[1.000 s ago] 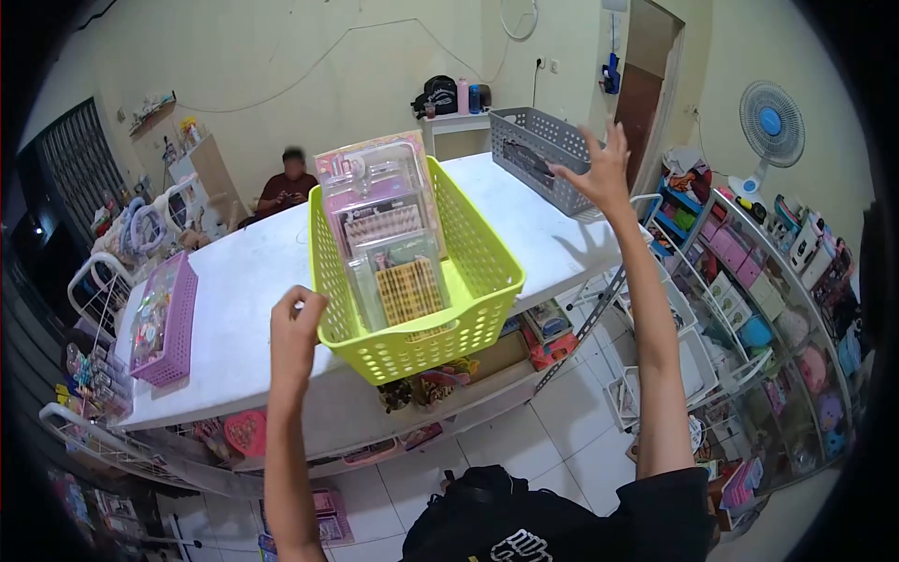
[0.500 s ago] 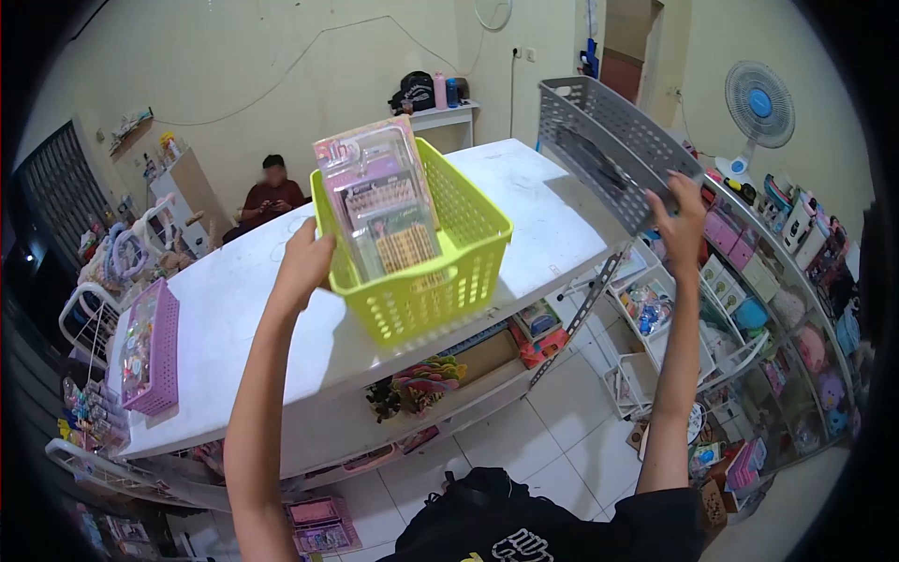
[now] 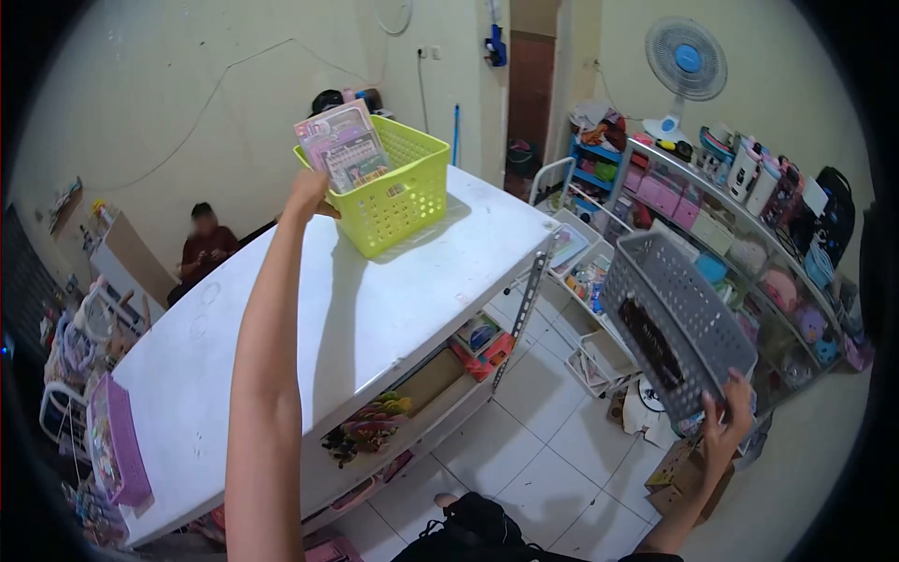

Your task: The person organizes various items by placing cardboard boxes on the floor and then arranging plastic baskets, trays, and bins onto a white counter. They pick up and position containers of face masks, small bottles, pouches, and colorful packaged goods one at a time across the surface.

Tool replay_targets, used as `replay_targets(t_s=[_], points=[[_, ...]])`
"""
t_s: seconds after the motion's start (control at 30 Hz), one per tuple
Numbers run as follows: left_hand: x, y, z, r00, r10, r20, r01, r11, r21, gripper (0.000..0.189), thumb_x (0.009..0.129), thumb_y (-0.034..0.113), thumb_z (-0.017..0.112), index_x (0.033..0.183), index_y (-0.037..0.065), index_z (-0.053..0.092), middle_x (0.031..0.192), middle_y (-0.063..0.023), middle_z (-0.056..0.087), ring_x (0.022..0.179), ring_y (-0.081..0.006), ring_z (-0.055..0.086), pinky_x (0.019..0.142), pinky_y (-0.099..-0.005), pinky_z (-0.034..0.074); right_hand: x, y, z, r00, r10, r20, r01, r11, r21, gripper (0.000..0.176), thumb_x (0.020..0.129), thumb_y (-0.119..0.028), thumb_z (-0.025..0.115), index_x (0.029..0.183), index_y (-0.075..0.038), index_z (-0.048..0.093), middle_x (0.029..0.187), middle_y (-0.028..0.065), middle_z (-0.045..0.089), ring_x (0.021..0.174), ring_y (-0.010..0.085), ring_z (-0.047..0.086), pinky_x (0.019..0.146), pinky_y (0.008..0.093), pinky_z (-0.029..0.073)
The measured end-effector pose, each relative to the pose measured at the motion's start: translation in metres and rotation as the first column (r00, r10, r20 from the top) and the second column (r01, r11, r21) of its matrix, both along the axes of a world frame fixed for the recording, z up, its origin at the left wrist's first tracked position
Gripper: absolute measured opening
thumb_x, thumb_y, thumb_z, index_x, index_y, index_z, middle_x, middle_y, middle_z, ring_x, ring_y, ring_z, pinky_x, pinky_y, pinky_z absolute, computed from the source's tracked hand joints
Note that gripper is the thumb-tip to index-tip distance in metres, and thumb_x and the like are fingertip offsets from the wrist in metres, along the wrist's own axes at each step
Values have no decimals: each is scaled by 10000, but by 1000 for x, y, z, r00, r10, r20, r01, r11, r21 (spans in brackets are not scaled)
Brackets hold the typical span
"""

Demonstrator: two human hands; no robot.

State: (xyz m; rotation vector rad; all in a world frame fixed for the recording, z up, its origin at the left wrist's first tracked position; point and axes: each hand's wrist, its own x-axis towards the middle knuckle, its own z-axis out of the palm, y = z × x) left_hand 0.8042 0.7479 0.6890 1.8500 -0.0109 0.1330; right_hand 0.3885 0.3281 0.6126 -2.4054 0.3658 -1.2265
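Observation:
My left hand (image 3: 312, 195) grips the near left rim of a lime-green plastic basket (image 3: 398, 211), which is over the far part of the white table (image 3: 234, 318). Packaged cards in pink and purple blister packs (image 3: 342, 145) stand upright inside it. Out to the right, my right hand (image 3: 730, 412) is closed on the lower corner of a grey perforated basket (image 3: 698, 300). That basket hangs tilted in the air beyond the table's right edge, with a dark label on its side.
A purple basket (image 3: 117, 440) of small items sits at the table's left end. Right of the table stand a white trolley (image 3: 590, 272) and a glass display case (image 3: 749, 244) with a fan (image 3: 686, 61) on top. One person (image 3: 208, 245) sits behind the table.
The green basket has moved away from me toward the table's far end. The grey basket has swung down and outward to the right, and my view has turned right.

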Motion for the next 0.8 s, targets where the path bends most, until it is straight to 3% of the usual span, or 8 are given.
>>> replay_targets(t_s=[0.07, 0.17, 0.43, 0.53, 0.6, 0.63, 0.73, 0.8], points=[[10, -14, 8, 997, -33, -64, 34, 999, 18, 373, 701, 219, 424, 925, -79, 428, 884, -201, 484, 672, -327, 543, 442, -387, 491, -15, -1, -13, 997, -51, -59, 55, 996, 65, 171, 608, -10, 571, 704, 59, 448, 876, 146, 490, 847, 238, 457, 734, 298, 332], [28, -35, 8, 996, -63, -70, 66, 997, 41, 373, 706, 215, 416, 964, -55, 410, 931, -194, 463, 735, -329, 528, 468, -407, 491, -26, 6, -25, 990, -60, -125, 68, 995, 67, 163, 563, -22, 562, 647, 40, 436, 682, 147, 452, 835, 290, 439, 729, 337, 319], [78, -66, -1, 999, 6, -42, -6, 1000, -3, 340, 701, 96, 360, 999, -68, 367, 1008, -203, 406, 805, -368, 488, 477, -438, 494, -30, 10, -32, 963, 9, -270, 15, 996, 87, 150, 527, -12, 582, 620, 30, 471, 649, 111, 469, 835, 291, 444, 716, 347, 336], [78, -68, 1, 997, -44, -70, 42, 999, -22, 361, 711, 138, 374, 1010, -65, 361, 1008, -205, 407, 837, -358, 478, 492, -437, 491, -27, 17, -31, 961, 47, -273, -20, 995, 102, 150, 513, -14, 599, 606, 21, 486, 642, 100, 477, 828, 280, 454, 696, 336, 352], [71, -69, -2, 997, -55, 53, 56, 998, -18, 410, 734, 303, 396, 991, -16, 403, 930, -195, 472, 792, -337, 505, 567, -430, 469, -26, 22, -30, 959, 49, -280, -23, 995, 96, 152, 505, -16, 609, 599, 15, 492, 638, 93, 479, 822, 273, 460, 683, 331, 360], [63, -71, -1, 995, -79, 54, 79, 997, -4, 421, 745, 351, 379, 1011, 25, 397, 942, -194, 463, 794, -345, 501, 574, -425, 471, -24, 24, -31, 956, 94, -277, -78, 995, 66, 153, 499, -14, 614, 591, 11, 493, 634, 88, 480, 819, 268, 464, 674, 329, 367], [67, -64, -10, 1000, -25, 9, 25, 997, -74, 492, 741, 426, 372, 1017, 19, 394, 951, -194, 459, 813, -320, 498, 595, -412, 465, -16, 28, -31, 940, 186, -285, -180, 983, 49, 151, 490, 0, 612, 577, 1, 488, 633, 76, 483, 827, 257, 468, 676, 348, 374], [58, -59, -14, 998, -54, 40, 55, 998, -35, 541, 737, 450, 373, 1019, -11, 383, 963, -195, 454, 812, -306, 499, 605, -395, 458, -12, 32, -28, 903, 292, -314, -326, 943, -61, 152, 488, 14, 600, 582, 2, 482, 644, 72, 483, 838, 257, 467, 701, 355, 378]])
